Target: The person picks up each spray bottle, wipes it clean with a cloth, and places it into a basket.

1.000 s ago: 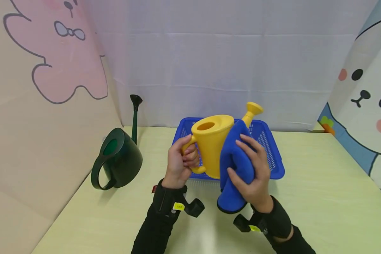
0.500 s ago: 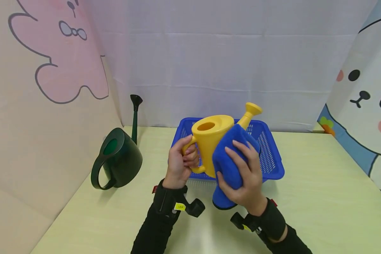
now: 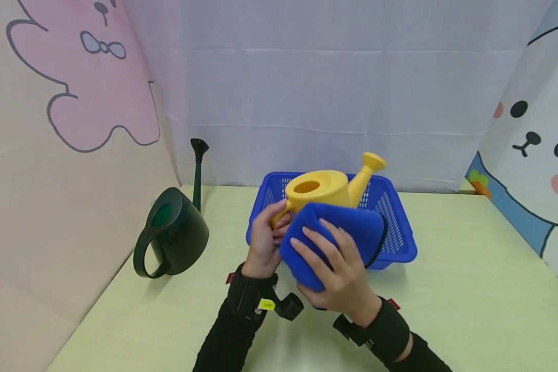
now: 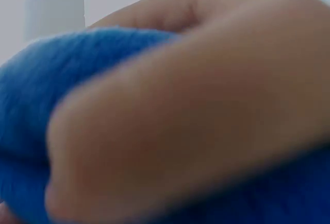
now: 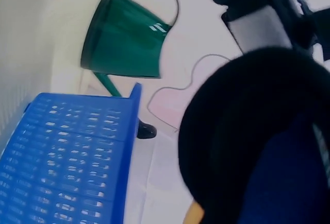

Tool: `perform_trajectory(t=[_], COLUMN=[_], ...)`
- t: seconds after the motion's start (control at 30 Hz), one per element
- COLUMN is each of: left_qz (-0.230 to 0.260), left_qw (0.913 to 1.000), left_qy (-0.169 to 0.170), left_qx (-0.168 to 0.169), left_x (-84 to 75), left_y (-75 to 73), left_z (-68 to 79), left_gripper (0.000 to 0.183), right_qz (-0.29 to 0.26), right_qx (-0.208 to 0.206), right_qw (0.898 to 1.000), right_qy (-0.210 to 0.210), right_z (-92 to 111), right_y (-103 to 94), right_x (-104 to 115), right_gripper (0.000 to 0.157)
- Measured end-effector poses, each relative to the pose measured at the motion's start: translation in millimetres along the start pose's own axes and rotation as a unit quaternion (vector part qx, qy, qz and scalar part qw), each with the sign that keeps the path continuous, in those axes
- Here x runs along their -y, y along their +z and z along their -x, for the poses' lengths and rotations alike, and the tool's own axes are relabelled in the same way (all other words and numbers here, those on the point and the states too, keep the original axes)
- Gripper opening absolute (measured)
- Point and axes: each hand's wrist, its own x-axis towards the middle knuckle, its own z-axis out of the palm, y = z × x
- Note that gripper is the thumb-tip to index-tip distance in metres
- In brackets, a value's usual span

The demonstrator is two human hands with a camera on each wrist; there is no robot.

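Observation:
In the head view, a yellow watering can is held upright by its handle in my left hand, its spout pointing right. My right hand grips a folded blue cloth with dark edging against the can's near side. That cloth hides the can's lower body and part of the left fingers. Close up in the left wrist view, a blurred hand covers much of the blue cloth. The cloth's dark edge looms large in the right wrist view.
Behind the yellow can, a blue perforated basket sits on the pale table. A dark green watering can stands to the left, near the side wall. White fabric hangs along the table's back edge.
My right hand has moved left with the cloth, from the spout side across the can's front toward the handle. The yellow can has shifted slightly right; the left hand keeps its grip.

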Motion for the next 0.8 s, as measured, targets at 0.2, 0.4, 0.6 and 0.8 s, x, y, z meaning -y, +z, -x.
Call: perform_trajectory(t=[0.2,0.4,0.6,0.8], left_qz=[-0.028,-0.029,-0.027,-0.030], left_qw=[0.9996,0.9996,0.9996,0.9995], left_qy=[0.004,-0.003,0.005,0.002], left_qx=[-0.009,-0.004,0.004,-0.008], left_x=[-0.7,-2.1,-2.9,-2.8], left_y=[-0.3,-2.0,-2.9,-3.0], left_z=[-0.9,-0.3,-0.1,0.9], left_gripper=[0.038,0.039,0.039,0.039], right_qz=[-0.101,-0.202,-0.307,-0.294], right_qx=[-0.063,-0.112,-0.112,-0.095], right_qw=[0.989,0.957,0.896,0.895], right_qy=[0.083,0.174,0.300,0.322], right_z=[-7.7,-7.8,-4.5,-2.8], right_y=[-8.7,-17.6,-25.0,-25.1], right_x=[-8.5,-24.2,-37.2,-36.7], right_gripper=[0.044,0.050,0.047,0.050])
